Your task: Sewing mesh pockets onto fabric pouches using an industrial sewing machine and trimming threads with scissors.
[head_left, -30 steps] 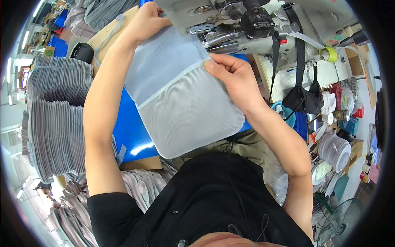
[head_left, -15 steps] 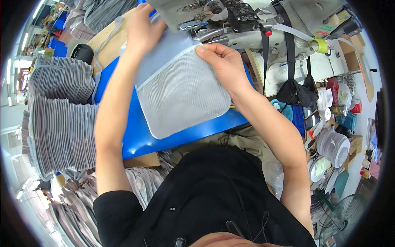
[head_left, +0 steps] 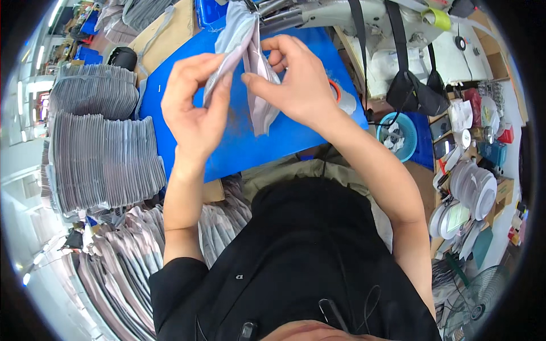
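Note:
A grey and pale pink fabric piece (head_left: 263,111) hangs folded and seen nearly edge-on above the blue work surface (head_left: 170,113). Its top end reaches the metal parts of a sewing machine (head_left: 318,14). My left hand (head_left: 196,105) pinches the left layer between thumb and fingers. From the other side my right hand (head_left: 298,85) is closed at the piece, thumb in front and fingers curled; the fabric partly hides the grip. Behind my right wrist, an orange-rimmed ring (head_left: 335,91) lies on the blue surface.
Tall stacks of grey fabric pieces (head_left: 105,162) stand left, with more draped cloth (head_left: 119,256) below. Black pouches (head_left: 418,91) hang from straps at right. A blue basket (head_left: 398,136), tape rolls (head_left: 472,184) and a fan (head_left: 478,307) are further right.
The piece, spread flat with its mesh face showing, is now folded and turned edge-on. My left hand came down from the top onto it; my right hand shifted slightly left.

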{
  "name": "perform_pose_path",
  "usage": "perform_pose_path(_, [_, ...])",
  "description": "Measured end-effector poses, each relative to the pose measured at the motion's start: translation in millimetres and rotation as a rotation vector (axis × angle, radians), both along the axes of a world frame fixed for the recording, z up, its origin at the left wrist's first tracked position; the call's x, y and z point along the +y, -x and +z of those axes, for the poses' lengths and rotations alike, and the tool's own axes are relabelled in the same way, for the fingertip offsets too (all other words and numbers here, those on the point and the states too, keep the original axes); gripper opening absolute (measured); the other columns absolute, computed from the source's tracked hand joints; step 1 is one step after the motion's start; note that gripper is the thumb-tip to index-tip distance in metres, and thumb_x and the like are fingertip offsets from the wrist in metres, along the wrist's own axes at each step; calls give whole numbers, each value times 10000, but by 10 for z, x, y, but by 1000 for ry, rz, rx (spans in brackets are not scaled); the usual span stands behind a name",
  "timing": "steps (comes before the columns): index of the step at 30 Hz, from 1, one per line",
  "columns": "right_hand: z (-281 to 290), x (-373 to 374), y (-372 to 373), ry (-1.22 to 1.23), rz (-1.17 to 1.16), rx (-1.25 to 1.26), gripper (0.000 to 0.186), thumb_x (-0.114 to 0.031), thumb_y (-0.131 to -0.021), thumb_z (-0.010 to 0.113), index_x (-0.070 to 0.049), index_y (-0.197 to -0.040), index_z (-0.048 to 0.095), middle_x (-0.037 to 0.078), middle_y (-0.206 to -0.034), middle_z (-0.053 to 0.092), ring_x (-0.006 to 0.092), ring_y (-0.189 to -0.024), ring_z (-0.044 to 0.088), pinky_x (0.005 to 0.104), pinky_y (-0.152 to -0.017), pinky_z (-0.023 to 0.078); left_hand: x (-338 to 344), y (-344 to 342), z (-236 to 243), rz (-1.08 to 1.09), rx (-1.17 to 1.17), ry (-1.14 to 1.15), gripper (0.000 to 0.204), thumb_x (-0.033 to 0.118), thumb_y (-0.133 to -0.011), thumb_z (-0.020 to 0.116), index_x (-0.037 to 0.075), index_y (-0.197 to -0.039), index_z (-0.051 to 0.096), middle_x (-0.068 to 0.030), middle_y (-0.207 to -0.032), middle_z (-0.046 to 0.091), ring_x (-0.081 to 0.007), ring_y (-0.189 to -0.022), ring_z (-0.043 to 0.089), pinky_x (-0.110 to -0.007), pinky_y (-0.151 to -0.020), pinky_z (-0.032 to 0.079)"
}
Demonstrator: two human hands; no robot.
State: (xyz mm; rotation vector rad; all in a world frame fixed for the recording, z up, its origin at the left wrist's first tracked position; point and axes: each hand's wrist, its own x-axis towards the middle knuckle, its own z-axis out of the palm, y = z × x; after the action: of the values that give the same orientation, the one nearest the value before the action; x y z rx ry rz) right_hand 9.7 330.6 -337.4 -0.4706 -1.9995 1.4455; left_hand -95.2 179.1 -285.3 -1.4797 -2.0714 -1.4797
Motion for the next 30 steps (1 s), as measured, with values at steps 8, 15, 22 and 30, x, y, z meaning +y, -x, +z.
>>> perform_pose_path(8, [-354, 72, -337, 32, -80, 41, 278, -103, -766, 741, -8, -1027, 741, 22, -756, 570, 143, -657, 554, 310, -601, 469, -21, -126, -75, -79, 400, 204, 554, -70, -613, 763, 134, -1128, 790, -38, -1022, 671, -225, -865, 670, -322, -680, 547])
perform_pose_path(15, [-325, -26, -377, 733, 170, 150, 267, -17, -900, 689, 23, -1161, 730, -52, -834, 642, 15, -712, 597, 205, -622, 547, 124, -184, -437, -90, 510, 251, 515, 9, -602, 808, 152, -1096, 793, 8, -959, 634, -219, -845, 623, -348, -661, 528])
perform_pose_path(22, [-269, 10, -385, 746, 164, 121, 278, -45, -885, 715, 21, -1155, 725, -40, -822, 644, 31, -726, 612, 221, -648, 559, 157, -216, -397, -111, 471, 252, 504, -9, -608, 793, 141, -1089, 790, 3, -964, 629, -227, -854, 620, -354, -668, 527])
perform_pose_path(30, [-37, 152, -236, -122, -72, -95, 281, -189, -796, 779, -33, -1027, 742, 46, -732, 615, 143, -666, 589, 319, -626, 485, 106, -285, -216, -23, 310, 145, 448, -76, -593, 752, 62, -1019, 750, -78, -1156, 698, -268, -859, 638, -376, -740, 542])
